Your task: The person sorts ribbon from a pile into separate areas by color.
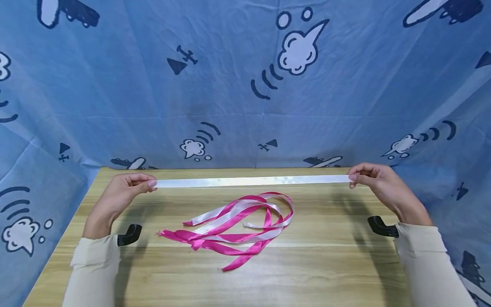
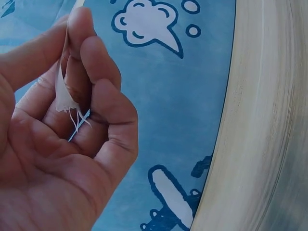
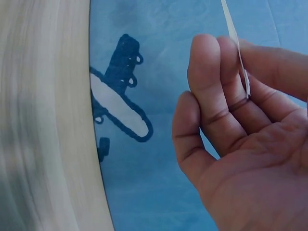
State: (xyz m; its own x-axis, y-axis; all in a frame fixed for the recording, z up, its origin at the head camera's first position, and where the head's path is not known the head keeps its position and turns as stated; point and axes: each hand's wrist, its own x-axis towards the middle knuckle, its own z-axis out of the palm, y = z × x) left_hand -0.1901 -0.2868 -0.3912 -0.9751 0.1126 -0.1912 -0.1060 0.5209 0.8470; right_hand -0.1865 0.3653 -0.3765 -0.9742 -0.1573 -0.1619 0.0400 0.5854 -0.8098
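A white satin ribbon (image 1: 249, 181) is stretched nearly straight between both hands, above the back part of the table. At its left end, my left hand (image 1: 122, 192) pinches it between thumb and fingers. Frayed threads of that ribbon end (image 2: 67, 96) hang inside the palm in the left wrist view. The other end is pinched by my right hand (image 1: 377, 183), and a short tip of it shows past the thumb in the right wrist view. Below the taut ribbon lies a loose, looped bundle of pink and white ribbons (image 1: 238, 232) on the table.
The wooden table (image 1: 307, 273) reaches back to a blue curtain (image 1: 230, 94) printed with clouds and planes. Black wrist mounts (image 1: 130, 235) stick out from both cream sleeves (image 1: 426, 260).
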